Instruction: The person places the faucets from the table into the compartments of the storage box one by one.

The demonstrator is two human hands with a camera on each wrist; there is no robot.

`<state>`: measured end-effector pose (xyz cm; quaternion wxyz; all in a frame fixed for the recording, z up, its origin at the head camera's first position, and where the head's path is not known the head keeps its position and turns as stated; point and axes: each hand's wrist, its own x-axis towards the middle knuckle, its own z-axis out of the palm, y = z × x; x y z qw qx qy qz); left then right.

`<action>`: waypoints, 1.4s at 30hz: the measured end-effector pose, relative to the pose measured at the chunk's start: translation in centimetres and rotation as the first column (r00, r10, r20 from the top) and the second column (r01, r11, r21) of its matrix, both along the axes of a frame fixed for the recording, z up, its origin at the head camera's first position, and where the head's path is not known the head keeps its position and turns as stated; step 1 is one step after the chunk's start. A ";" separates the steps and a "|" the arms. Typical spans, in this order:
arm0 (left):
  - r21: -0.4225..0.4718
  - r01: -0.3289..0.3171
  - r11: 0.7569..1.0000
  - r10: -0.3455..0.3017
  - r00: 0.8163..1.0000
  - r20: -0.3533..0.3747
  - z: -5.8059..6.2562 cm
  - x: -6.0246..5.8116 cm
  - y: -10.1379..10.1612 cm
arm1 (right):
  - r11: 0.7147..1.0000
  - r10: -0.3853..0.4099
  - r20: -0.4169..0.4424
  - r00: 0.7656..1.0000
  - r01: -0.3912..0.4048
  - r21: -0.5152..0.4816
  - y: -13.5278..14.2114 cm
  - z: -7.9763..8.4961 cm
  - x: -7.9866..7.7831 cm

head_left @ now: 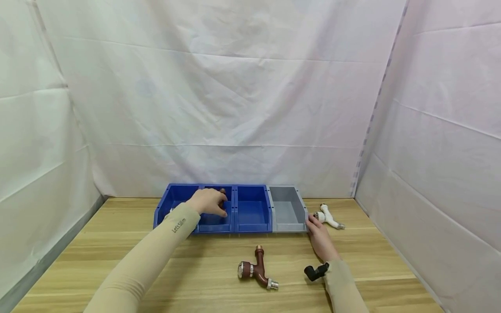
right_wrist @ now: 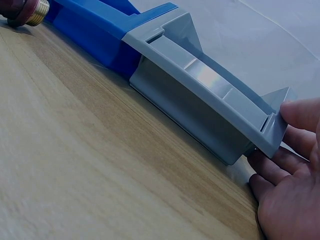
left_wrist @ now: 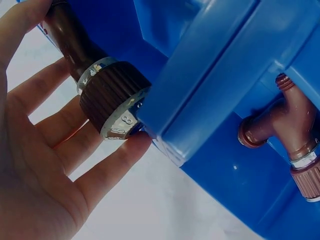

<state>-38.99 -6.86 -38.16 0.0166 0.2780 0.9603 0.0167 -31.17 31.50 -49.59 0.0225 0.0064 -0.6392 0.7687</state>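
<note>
My left hand (head_left: 209, 201) reaches into the second blue bin (head_left: 214, 228) from the left. It holds a brown faucet (left_wrist: 112, 92) between thumb and fingers, the ribbed knob toward the fingertips and close by the bin wall. Another brown faucet (left_wrist: 295, 117) lies in the neighbouring blue bin in the left wrist view. At the right end of the row, my right hand (head_left: 322, 238) grips the front corner of the grey bin (right_wrist: 200, 95), thumb at the rim and fingers beneath it.
On the wooden table (head_left: 219, 269), a brown faucet (head_left: 259, 270) lies in front of the bins. A white faucet (head_left: 330, 216) lies right of the grey bin, beyond my right hand. White curtains (head_left: 235, 100) stand behind and at both sides. A black fitting (head_left: 316, 272) sits at my right wrist.
</note>
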 end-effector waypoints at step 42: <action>-0.004 0.019 1.000 -0.019 0.999 0.029 -1.2 0.0 0.6 | 1.000 -0.010 0.011 1.000 0.010 0.016 0.1 0.0 0.3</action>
